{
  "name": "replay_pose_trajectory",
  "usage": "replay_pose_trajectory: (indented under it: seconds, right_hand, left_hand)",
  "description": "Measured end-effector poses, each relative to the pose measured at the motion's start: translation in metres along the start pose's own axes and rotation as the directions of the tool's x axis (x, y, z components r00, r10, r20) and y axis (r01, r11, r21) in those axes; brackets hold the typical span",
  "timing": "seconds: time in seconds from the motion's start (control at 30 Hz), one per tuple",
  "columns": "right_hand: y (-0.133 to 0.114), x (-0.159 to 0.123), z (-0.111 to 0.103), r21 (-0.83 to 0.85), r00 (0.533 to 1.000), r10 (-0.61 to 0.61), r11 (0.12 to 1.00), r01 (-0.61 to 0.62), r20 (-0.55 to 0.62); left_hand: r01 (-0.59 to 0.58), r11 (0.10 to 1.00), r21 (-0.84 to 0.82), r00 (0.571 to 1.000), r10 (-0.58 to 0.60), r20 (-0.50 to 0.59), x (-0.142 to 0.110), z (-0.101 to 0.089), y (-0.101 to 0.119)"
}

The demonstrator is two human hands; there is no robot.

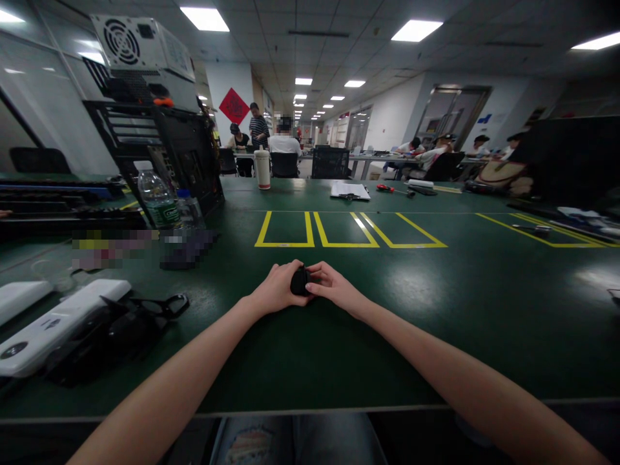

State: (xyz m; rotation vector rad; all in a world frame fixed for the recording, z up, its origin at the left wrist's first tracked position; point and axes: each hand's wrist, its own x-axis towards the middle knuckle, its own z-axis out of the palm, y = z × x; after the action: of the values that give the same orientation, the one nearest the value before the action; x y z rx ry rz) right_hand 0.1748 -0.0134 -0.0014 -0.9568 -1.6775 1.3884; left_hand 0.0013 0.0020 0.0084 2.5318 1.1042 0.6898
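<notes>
Between my two hands is a small black object (pixel 299 281) with a rounded outline; its exact kind I cannot make out. My left hand (pixel 279 287) is wrapped round its left side, thumb and fingers closed on it. From the right, my right hand (pixel 334 287) pinches its edge with thumb and fingertips. Both hands are low over the green table (pixel 310 349), in front of the yellow tape outlines (pixel 284 245). Part of the black object is hidden by my fingers.
On the left are a white power strip-like device (pixel 62 323), dark glasses (pixel 167 307), a water bottle (pixel 157 197) and an open computer case (pixel 184 155). Farther back are a white cup (pixel 262 169), a clipboard (pixel 349 190) and a red-handled screwdriver (pixel 385 188). Several people sit beyond.
</notes>
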Motion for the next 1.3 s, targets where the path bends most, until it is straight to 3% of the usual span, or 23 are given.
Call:
replay_pose_trajectory:
  seconds: [0.17, 0.37, 0.6, 0.93, 1.1, 1.3]
  right_hand:
    - [-0.0029, -0.0011, 0.0009, 0.058, 0.999, -0.054, 0.997, 0.054, -0.004]
    - [0.0009, 0.0006, 0.0019, 0.030, 0.999, -0.004, 1.000, 0.005, -0.037]
    - [-0.0012, -0.0007, -0.0020, 0.049, 0.999, -0.034, 0.998, 0.032, 0.033]
    - [-0.0008, 0.0003, 0.0008, 0.021, 0.999, 0.030, 0.999, -0.029, -0.026]
    - [-0.0001, 0.0001, -0.0022, 0.055, 0.999, -0.023, 0.998, 0.021, 0.032]
    - [-0.0014, 0.0005, 0.0010, 0.086, 1.000, -0.029, 0.996, 0.030, -0.008]
  left_hand:
    - [0.013, 1.000, 0.013, 1.000, -0.013, -0.013, 0.0011, 0.0025, -0.0007]
    - [0.024, 1.000, 0.014, 1.000, -0.023, -0.006, 0.0017, 0.0029, -0.0008]
    - [-0.011, 1.000, -0.004, 1.000, 0.011, 0.020, 0.0011, -0.0001, -0.0018]
    - [-0.030, 0.999, 0.011, 0.999, 0.030, -0.010, 0.0013, 0.0029, -0.0040]
    - [-0.016, 0.999, 0.031, 1.000, 0.017, -0.024, 0.0020, 0.0042, -0.0048]
    - [-0.025, 0.999, 0.032, 1.000, 0.025, -0.016, 0.0021, 0.0043, -0.0056]
